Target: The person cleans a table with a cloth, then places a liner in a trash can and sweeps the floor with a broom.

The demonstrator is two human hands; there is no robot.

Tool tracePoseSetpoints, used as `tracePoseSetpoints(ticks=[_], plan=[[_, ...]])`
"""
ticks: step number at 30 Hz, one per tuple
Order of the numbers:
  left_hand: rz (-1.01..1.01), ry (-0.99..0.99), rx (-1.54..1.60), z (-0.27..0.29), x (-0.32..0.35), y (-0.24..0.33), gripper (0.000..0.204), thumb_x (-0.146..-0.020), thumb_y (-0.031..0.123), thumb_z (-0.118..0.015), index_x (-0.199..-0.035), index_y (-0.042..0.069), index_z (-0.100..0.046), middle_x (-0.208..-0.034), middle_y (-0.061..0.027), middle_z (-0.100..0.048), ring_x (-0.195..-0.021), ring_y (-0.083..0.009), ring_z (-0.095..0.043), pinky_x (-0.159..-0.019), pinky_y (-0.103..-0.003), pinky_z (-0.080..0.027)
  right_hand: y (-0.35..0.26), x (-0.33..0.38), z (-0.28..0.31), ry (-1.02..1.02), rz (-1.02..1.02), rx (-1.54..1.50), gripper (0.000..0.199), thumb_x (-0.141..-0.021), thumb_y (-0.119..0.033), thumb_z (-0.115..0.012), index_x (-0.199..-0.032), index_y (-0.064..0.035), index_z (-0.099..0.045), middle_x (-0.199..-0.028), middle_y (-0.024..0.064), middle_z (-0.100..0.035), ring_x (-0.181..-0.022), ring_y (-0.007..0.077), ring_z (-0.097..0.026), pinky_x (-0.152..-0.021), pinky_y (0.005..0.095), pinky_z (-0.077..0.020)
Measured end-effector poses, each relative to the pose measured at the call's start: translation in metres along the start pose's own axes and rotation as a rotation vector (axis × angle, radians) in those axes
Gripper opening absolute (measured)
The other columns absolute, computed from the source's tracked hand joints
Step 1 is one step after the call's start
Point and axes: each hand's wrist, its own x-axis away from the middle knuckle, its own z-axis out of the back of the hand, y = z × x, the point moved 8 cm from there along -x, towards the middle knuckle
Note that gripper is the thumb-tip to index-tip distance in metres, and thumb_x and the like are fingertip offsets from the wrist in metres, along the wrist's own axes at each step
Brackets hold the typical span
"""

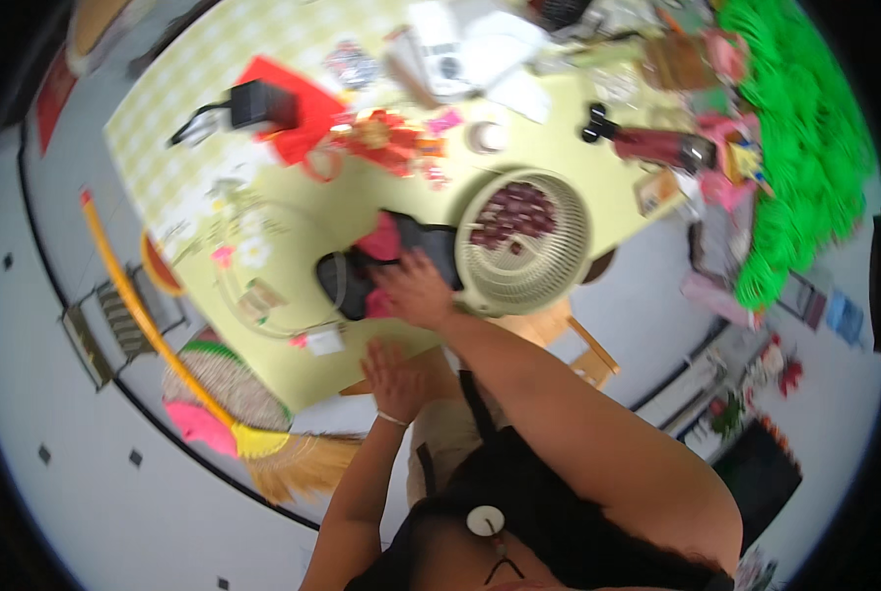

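Observation:
My right hand (423, 291) reaches across the table and lies on a dark grey and pink item (347, 281) that looks soft; its kind is blurred. The fingers are stretched out over it, apart. Down by the table's front edge, my left hand (396, 382) is open with its fingers spread and nothing in it. Just right of the dark item stands a round cream colander (569, 261) with a heap of dark red pieces (511, 217), perhaps dates or beans, toward its far left side.
On the pale yellow table (362, 360) lie a red bag (293, 108), a black box (263, 104), papers (475, 54) and a dark red bottle (657, 148). Bright green netting (805, 138) hangs at the right. A broom (293, 455) leans at the left; a wooden stool (583, 350) stands below the table.

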Motion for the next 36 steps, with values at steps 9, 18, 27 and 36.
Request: tracePoseSetpoints(ticks=[9,18,27,36], plan=[[0.196,-0.340,-0.197,-0.017,0.001,0.029,0.100,-0.060,0.038,-0.067,-0.132,-0.009,-0.015,-0.139,-0.0285,-0.001,-0.128,-0.0464,0.000,-0.100,-0.055,-0.016,0.007,0.021,0.024,0.263,0.029,-0.132,0.049,-0.079,-0.030,-0.052,-0.123,-0.0099,-0.044,-0.117,0.0064,-0.045,-0.122,0.0301,-0.031,-0.103,0.0457,-0.0201],[-0.167,-0.691,-0.577,-0.032,0.010,0.067,0.099,-0.063,0.037,-0.064,-0.128,-0.017,-0.013,-0.133,-0.0396,-0.004,-0.125,-0.0523,0.000,-0.106,-0.046,-0.006,-0.030,0.124,0.089,0.284,0.121,-0.270,0.045,-0.073,-0.021,-0.054,-0.117,-0.0124,-0.049,-0.124,0.0077,-0.043,-0.117,0.0298,-0.037,-0.094,0.0531,-0.0276],[0.156,-0.659,-0.656,-0.029,0.008,0.060,0.113,-0.057,0.051,-0.069,-0.126,-0.020,-0.014,-0.131,-0.0401,-0.012,-0.123,-0.0545,-0.008,-0.104,-0.048,-0.014,0.113,0.550,0.067,-0.106,-0.965,-0.300,0.034,-0.073,-0.012,-0.055,-0.105,-0.0016,-0.053,-0.096,0.0185,-0.057,-0.092,0.0326,-0.054,-0.081,0.0398,-0.0436],[0.223,-0.858,0.164,-0.077,0.025,-0.025,0.063,-0.073,0.043,-0.060,-0.114,-0.003,-0.047,-0.112,-0.0214,-0.050,-0.111,-0.0304,-0.045,-0.092,-0.038,-0.037,-0.068,0.950,-0.030,-0.524,-1.318,-0.307,0.021,-0.076,-0.018,-0.050,-0.085,-0.0024,-0.061,-0.092,0.0151,-0.060,-0.087,0.0294,-0.057,-0.076,0.0377,-0.0461]])
